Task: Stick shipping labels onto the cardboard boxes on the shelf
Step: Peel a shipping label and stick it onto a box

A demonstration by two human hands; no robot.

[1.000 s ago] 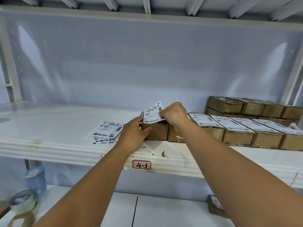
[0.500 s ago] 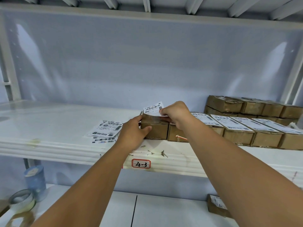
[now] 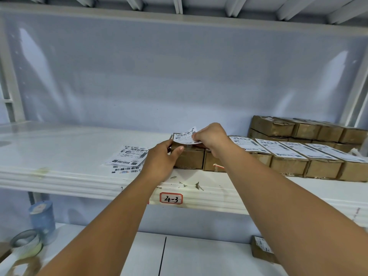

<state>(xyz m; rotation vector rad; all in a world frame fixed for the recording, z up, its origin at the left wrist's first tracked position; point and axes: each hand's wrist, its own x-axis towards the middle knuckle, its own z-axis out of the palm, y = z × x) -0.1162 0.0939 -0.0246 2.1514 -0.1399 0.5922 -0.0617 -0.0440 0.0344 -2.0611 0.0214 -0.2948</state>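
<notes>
The white shelf (image 3: pixel 59 152) carries a row of cardboard boxes (image 3: pixel 286 166) along its front right, most with labels already stuck on top, and a stack of bare boxes (image 3: pixel 302 128) behind them. The left hand (image 3: pixel 161 158) grips the left end of the leftmost box (image 3: pixel 189 158), thumb on its front face. The right hand (image 3: pixel 211 136) pinches a shipping label (image 3: pixel 184 135), tilted over that box's top. A pile of loose labels (image 3: pixel 129 156) lies on the shelf just left of it.

My forearms are bare from the frame's lower edge to the wrists. My left hand (image 3: pixel 161 160) and right hand (image 3: pixel 212 137) are bare too, and the left thumbnail is trimmed short.
</notes>
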